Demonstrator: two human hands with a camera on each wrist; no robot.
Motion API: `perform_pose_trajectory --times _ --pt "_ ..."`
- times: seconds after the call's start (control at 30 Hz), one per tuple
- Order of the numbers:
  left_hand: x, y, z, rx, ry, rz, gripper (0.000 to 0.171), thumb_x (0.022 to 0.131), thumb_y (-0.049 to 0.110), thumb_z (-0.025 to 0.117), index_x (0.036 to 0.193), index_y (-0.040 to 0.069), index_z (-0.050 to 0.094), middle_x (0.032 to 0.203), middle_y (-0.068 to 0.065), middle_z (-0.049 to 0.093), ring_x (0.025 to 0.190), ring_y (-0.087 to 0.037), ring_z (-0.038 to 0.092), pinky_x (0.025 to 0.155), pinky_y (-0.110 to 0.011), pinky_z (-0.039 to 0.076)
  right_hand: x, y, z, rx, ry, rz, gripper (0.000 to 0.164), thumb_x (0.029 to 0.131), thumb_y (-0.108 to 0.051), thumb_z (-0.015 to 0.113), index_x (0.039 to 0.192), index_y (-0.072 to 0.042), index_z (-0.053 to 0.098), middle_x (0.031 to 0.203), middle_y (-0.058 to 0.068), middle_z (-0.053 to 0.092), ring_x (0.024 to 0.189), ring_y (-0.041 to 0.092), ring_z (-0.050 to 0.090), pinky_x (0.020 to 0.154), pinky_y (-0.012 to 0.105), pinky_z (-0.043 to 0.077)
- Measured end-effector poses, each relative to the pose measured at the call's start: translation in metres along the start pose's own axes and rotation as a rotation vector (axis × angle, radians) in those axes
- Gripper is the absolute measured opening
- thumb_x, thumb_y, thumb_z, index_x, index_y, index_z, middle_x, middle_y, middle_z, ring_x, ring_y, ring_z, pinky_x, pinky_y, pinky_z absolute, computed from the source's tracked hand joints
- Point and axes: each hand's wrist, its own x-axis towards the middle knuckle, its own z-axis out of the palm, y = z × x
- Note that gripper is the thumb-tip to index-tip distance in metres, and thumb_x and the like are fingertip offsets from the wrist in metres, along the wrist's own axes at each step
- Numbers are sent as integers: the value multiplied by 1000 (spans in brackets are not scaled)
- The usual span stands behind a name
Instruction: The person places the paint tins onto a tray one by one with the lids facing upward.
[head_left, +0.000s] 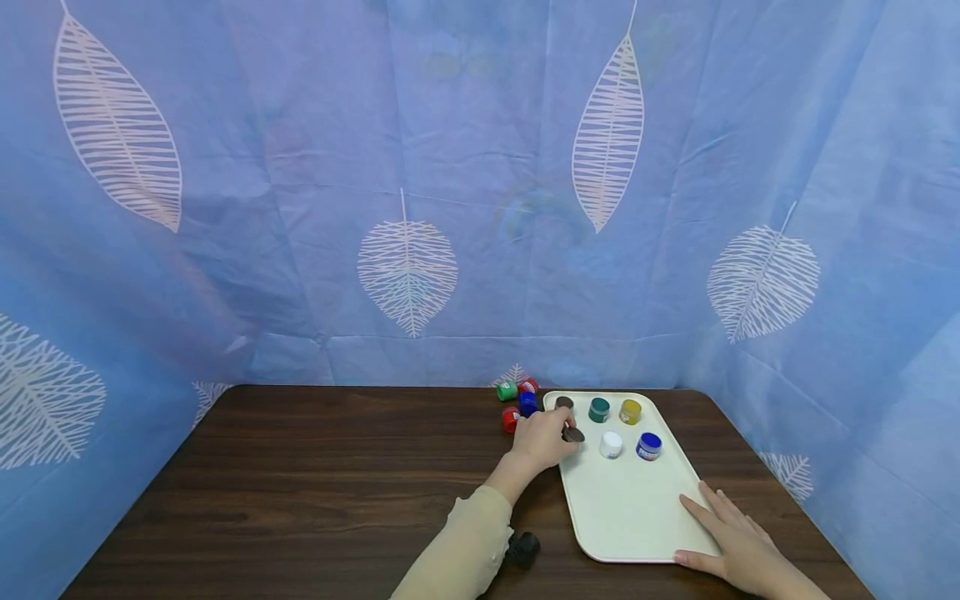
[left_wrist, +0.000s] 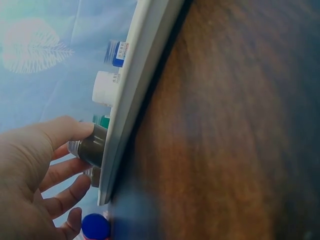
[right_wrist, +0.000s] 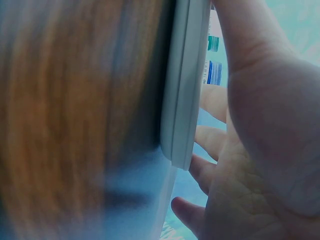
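Observation:
My left hand pinches a small dark brown paint jar between thumb and fingers, at the left side of the cream tray. Just behind it on the tray stands another dark jar. A green jar and a yellow jar complete that far row. Nearer are a white jar and a blue jar. At the tray's near right edge rests my right hand, its fingers spread out along the rim.
Left of the tray's far corner, a green jar, a blue jar and two red ones, the nearer, sit on the dark wooden table. A black object lies beside the left sleeve. Blue leaf-patterned cloth hangs behind.

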Motion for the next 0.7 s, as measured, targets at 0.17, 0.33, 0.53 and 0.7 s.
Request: perform_pose_trajectory --times 0.17,0.33,0.53,0.7 --pt "1 -1 2 1 -9 5 23 82 41 76 97 30 63 81 13 66 68 -6 54 65 -29 39 0 1 0 5 -10 4 81 83 -53 68 143 -3 46 148 38 29 130 63 28 90 79 28" --pt "0 -3 3 -26 -37 10 25 82 40 77 100 29 62 85 13 67 68 -6 53 63 -26 37 0 -1 -2 3 -15 6 80 83 -52 68 142 -3 47 147 38 30 130 63 28 90 79 28" --pt "-1 -4 1 -39 -62 4 26 82 39 77 100 29 61 83 12 66 67 -6 52 63 -25 36 1 -4 -5 -5 -22 0 79 84 -50 68 142 -2 46 147 39 29 129 64 27 89 79 29" --pt "-3 -4 -1 -44 -73 8 25 82 39 77 100 29 62 84 12 67 68 -5 53 63 -25 37 -1 -5 -6 -9 -9 -7 78 83 -49 69 142 -2 47 146 39 31 129 63 29 89 78 30"
